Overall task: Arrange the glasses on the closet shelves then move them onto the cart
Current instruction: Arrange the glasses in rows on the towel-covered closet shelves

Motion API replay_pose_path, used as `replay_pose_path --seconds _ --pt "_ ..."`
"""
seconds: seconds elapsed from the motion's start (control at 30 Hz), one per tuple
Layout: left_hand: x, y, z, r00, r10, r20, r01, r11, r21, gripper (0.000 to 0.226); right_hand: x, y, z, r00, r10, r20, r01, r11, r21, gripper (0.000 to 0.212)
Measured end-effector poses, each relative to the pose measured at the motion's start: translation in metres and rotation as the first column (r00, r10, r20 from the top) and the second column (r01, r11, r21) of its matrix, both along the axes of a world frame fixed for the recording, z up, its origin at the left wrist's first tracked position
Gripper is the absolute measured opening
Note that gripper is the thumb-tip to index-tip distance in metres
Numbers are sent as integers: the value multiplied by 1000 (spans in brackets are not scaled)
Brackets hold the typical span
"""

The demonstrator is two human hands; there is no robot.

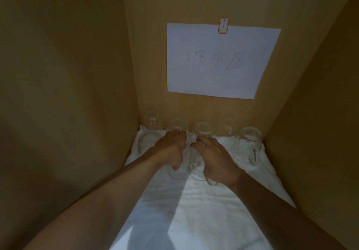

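Curled round two clear glasses, the left hand grips one glass and the right hand its neighbour, both on the white towel before the back row of glasses.

dim, soft-focus view; arm shadows on lit white cloth.

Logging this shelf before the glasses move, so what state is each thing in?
Left hand: grips a glass.
Right hand: grips a glass.
Glass mug, right: standing on the cloth, untouched.
White cloth: spread over the shelf.
Paper sign: taped to the back wall.
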State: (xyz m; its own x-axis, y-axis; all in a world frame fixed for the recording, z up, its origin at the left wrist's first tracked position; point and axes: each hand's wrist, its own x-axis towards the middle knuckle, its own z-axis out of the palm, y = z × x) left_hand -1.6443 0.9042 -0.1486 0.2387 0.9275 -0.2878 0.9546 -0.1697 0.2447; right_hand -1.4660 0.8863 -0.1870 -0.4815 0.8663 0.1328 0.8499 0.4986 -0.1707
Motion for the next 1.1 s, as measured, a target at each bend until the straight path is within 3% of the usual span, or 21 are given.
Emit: replay_pose_path --seconds 0.13,0.57,0.93,1.1 --pt "-3 7 2 996 -25 -90 24 1000 -13 98 0 1 0 1000 -1 6 1 1000 -2 88" --pt "-3 10 -3 994 5 -113 -3 1000 23 104 -4 -3 0 993 81 -83 -79 997 26 87" --pt "-11 13 -6 997 15 73 -22 996 92 96 -6 -1 2 993 58 -101 -54 998 41 90" --pt "-5 15 -5 1000 -4 -3 4 996 89 91 -3 1 -5 993 73 -90 -71 997 21 87"
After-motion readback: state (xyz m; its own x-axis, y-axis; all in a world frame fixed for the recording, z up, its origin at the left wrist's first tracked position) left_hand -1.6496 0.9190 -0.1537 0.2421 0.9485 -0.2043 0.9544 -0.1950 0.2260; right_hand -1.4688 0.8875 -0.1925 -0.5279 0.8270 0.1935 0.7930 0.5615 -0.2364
